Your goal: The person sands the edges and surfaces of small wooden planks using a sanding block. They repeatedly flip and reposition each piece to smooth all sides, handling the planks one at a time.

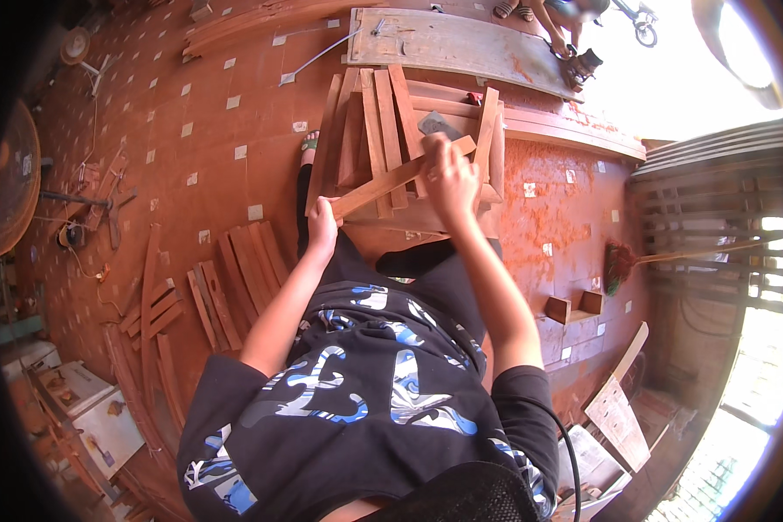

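Note:
A narrow wooden slat (383, 184) lies slantwise over my lap, its far end up to the right. My left hand (324, 226) is closed round its near end. Over the slat's other end, my right hand (451, 181) has its fingers curled; they are slightly blurred, and what they grip is hidden. Just beyond that hand is a flat grey piece (440, 126); whether the hand touches it I cannot tell. Below the slat, several more wooden strips (374, 126) lie side by side on a low wooden stand (418, 217) before me.
Several loose boards (252, 257) lie on the tiled floor (261, 174) to my left. At the far side is a long grey plank (470, 48), where another person's hand (565, 50) is by a dark tool (583, 65). Shavings (544, 187) and a broom (622, 261) are at right.

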`<state>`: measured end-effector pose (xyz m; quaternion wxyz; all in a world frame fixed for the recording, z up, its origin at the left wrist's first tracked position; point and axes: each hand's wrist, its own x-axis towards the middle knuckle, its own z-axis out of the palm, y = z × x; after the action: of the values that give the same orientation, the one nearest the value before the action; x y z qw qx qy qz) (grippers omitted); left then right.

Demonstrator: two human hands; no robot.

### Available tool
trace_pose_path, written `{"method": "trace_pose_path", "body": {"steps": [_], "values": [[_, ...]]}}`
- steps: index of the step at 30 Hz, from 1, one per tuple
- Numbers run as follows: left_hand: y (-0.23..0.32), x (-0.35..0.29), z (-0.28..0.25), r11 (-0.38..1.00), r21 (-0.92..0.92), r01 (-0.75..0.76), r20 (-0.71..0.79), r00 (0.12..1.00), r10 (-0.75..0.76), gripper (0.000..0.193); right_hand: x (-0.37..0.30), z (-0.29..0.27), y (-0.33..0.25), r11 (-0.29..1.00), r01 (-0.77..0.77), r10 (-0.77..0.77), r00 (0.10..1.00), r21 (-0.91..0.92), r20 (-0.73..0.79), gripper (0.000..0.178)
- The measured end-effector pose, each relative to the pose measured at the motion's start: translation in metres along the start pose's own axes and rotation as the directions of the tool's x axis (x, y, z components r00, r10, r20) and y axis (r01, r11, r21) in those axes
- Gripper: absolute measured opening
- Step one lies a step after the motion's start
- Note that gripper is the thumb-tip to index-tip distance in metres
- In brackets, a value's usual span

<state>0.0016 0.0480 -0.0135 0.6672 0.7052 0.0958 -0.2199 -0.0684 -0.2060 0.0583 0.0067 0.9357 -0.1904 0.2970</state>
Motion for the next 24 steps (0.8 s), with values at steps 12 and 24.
{"method": "trace_pose_path", "body": {"steps": [12, 24], "values": [[0.000, 0.008, 0.005, 0.991, -0.085, -0.100, 0.026, 0.994, 0.102, 0.041, 0.012, 0.011, 0.047, 0.983, -0.134, 0.142, 0.988, -0.128, 0.053, 0.066], [-0.013, 0.001, -0.017, 0.983, -0.157, 0.091, 0.201, 0.978, -0.058, 0.046, -0.055, -0.034, -0.114, 0.897, 0.112, -0.215, 0.956, 0.427, 0.199, 0.061]]}}
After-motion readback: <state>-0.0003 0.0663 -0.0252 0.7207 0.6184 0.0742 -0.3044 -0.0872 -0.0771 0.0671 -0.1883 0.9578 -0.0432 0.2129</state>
